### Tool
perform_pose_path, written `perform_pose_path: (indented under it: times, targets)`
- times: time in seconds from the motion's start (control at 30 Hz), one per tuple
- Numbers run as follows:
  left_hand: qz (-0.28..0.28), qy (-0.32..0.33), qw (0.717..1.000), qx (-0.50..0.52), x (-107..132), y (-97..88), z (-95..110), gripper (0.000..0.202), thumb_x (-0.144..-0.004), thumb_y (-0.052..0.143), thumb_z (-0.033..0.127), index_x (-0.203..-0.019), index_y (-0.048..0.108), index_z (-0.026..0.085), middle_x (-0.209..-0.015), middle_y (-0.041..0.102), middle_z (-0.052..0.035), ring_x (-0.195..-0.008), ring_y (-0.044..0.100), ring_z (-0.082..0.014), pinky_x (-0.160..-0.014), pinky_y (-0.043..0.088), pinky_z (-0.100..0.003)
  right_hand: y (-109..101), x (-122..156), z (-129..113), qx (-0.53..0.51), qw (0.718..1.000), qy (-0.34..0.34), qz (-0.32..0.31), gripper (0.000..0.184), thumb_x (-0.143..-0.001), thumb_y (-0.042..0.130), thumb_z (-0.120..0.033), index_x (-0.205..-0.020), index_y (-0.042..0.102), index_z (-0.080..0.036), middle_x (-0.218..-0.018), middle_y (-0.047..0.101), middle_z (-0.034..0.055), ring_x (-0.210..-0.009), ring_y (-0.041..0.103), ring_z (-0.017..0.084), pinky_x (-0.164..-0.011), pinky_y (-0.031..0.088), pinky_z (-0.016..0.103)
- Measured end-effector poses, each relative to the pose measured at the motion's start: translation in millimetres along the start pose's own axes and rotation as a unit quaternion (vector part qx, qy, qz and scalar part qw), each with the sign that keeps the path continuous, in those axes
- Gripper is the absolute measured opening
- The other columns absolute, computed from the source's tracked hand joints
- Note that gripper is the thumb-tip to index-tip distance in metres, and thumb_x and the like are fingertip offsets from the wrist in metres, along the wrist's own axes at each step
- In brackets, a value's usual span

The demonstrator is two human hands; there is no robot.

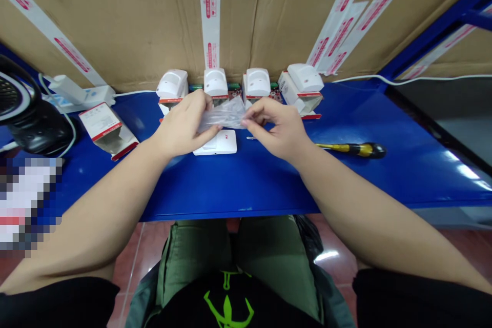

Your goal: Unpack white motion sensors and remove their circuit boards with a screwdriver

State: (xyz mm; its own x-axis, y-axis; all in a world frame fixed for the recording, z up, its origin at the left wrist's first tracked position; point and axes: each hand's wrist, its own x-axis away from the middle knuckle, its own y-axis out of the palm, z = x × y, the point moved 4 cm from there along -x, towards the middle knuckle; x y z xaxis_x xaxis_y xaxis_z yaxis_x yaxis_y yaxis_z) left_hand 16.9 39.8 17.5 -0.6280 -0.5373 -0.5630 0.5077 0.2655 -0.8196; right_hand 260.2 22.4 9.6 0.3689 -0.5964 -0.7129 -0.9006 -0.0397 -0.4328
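Both hands hold a small clear plastic bag (225, 114) above the blue table (269, 184). My left hand (184, 125) grips its left end with fingers closed. My right hand (279, 130) pinches its right end between thumb and fingers. Under the bag a flat white device (217, 144) lies on the table. A row of white sensor units (216, 81) stands on small boxes behind the hands, near the cardboard wall.
A yellow-and-black screwdriver (355, 149) lies to the right of my right hand. An open white and red box (107, 130) lies at the left, beside a black object (34, 123) and a white power strip (77, 93). Taped cardboard (154, 15) closes off the back.
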Motion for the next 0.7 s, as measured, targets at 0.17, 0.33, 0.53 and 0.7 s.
perform_pose_path:
  times: [0.17,0.33,0.53,0.7]
  targets:
    - [0.007,-0.007,1.000,0.001,0,-1.1,0,0.029,-0.108,0.067,0.047,-0.121,0.057,0.023,-0.116,0.071,-0.0114,-0.103,0.071,-0.0308,-0.092,0.063,-0.048,-3,-1,7,0.038,0.999,0.019,0.021,0.011,-0.099,0.066,-0.015,-0.096,0.071,-0.023,-0.095,0.075,0.0015,-0.064,0.060,0.013,-0.058,0.046,0.029]
    - [0.023,0.024,0.999,-0.004,-3,-2.9,6,0.030,-0.112,0.057,0.034,-0.137,0.059,0.019,-0.129,0.075,-0.0160,-0.119,0.073,-0.0330,-0.104,0.062,-0.049,-8,-3,0,0.093,0.994,-0.028,0.057,0.014,-0.093,0.068,-0.011,-0.091,0.076,-0.022,-0.097,0.075,0.0037,-0.063,0.054,0.012,-0.059,0.045,0.030]
    - [0.033,-0.017,0.998,-0.056,-3,-4.4,3,0.015,-0.107,0.055,0.023,-0.117,0.066,0.023,-0.112,0.076,-0.0107,-0.108,0.071,-0.0314,-0.095,0.058,-0.045,-5,-1,1,0.064,0.998,0.015,0.017,0.011,-0.095,0.065,-0.016,-0.092,0.073,-0.023,-0.088,0.080,0.0028,-0.057,0.060,0.013,-0.061,0.050,0.032]
    - [0.041,-0.027,0.997,-0.055,-3,-4.6,3,0.011,-0.103,0.059,0.022,-0.112,0.064,0.024,-0.109,0.074,-0.0099,-0.104,0.069,-0.0297,-0.092,0.058,-0.043,1,1,5,0.013,0.996,0.080,-0.037,0.005,-0.097,0.064,-0.021,-0.098,0.066,-0.024,-0.106,0.086,0.0082,-0.078,0.078,0.019,-0.069,0.059,0.033]
